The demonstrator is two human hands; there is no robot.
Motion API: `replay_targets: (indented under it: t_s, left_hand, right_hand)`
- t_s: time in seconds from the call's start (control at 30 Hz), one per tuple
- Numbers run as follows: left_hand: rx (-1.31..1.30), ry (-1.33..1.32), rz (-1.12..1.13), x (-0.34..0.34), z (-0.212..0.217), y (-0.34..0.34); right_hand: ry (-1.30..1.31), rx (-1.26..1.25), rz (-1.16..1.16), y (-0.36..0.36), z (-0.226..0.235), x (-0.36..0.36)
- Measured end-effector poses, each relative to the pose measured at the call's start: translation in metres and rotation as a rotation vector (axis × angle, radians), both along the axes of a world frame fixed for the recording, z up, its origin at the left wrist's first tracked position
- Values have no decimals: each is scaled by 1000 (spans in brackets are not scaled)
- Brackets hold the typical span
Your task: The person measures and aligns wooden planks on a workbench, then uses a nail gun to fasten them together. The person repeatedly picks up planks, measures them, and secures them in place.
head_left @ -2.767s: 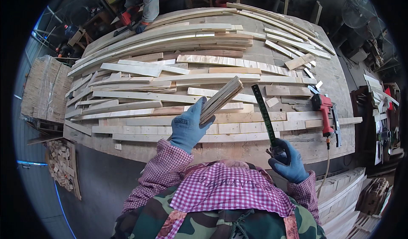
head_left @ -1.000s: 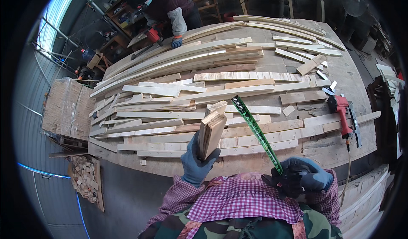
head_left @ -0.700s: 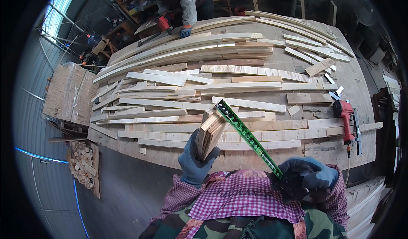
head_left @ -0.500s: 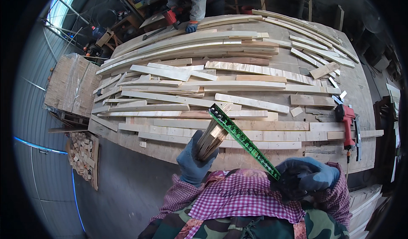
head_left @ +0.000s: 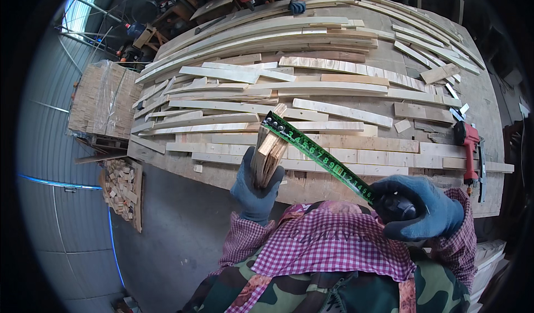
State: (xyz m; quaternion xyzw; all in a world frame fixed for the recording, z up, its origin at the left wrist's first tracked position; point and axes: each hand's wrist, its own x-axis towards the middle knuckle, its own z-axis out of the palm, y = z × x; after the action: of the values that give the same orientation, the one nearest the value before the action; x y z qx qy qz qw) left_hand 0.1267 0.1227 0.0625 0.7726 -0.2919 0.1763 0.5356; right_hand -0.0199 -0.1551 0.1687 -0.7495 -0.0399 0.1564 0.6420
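That gingham bib (head_left: 328,256) in magenta and white stands out, dark lettering (head_left: 334,237) across it. Flowered straps (head_left: 408,297) hang from its lower corners; below it shows a green camouflage jacket (head_left: 245,277) with a zipper (head_left: 335,300). Either side of the bib, finely checked sleeves (head_left: 243,239) meet blue work gloves (head_left: 453,214) on left hand (head_left: 256,188) and right hand (head_left: 425,207).

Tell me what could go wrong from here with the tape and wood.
The green tape blade spans the gap between the right hand and the wood pieces, so it might buckle or slip.
The left hand grips several pieces together; one could slide out of line.
The red nail gun lies near the table's right edge; a knock could shift it.
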Motion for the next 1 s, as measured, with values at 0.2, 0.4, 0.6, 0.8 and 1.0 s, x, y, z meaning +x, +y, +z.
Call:
replay_targets:
  t_s: [0.2,0.4,0.6,0.8,1.0]
  left_hand:
    - [77,-49,73,6,-3,-1]
    - [71,-17,84,7,-5,-6]
    - [100,-5,90,8,-7,-5]
    - [193,142,11,16,14,-5]
    - [-226,690,-410,22,37,-10]
  right_hand:
    - [-235,-286,-130,9,-3,-7]
    - [-177,-635,-200,25,9,-14]
    - [-268,-672,-323,36,3,-19]
    - [-331,-212,-401,23,-25,-17]
    - [129,689,-867,18,-71,4]
